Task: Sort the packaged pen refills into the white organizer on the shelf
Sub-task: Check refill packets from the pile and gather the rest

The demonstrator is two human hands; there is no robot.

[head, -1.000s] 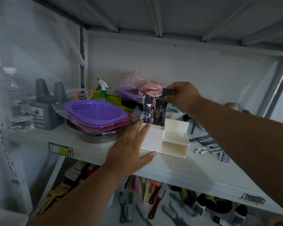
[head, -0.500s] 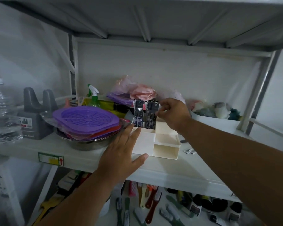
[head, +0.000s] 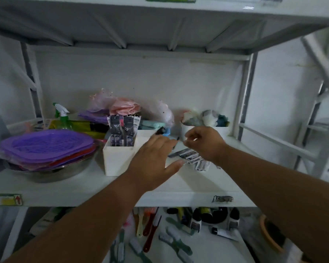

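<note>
Right hand (head: pixel 205 142), fingers curled, hovers empty over loose refill packs (head: pixel 188 156) beside white organizer (head: pixel 118 160); left hand (head: pixel 152 158) flat, steadying. Pinch one pack's end, lift clear.

Shelf (head: pixel 80 188): bare front strip, passable. White organizer (head: pixel 118 160) centre; steel bowl (head: pixel 61 172) with purple trays (head: pixel 46 145) crowds left; loose refill packs (head: pixel 190 155) right; bagged clutter (head: pixel 122 107) blocks the rear.
</note>
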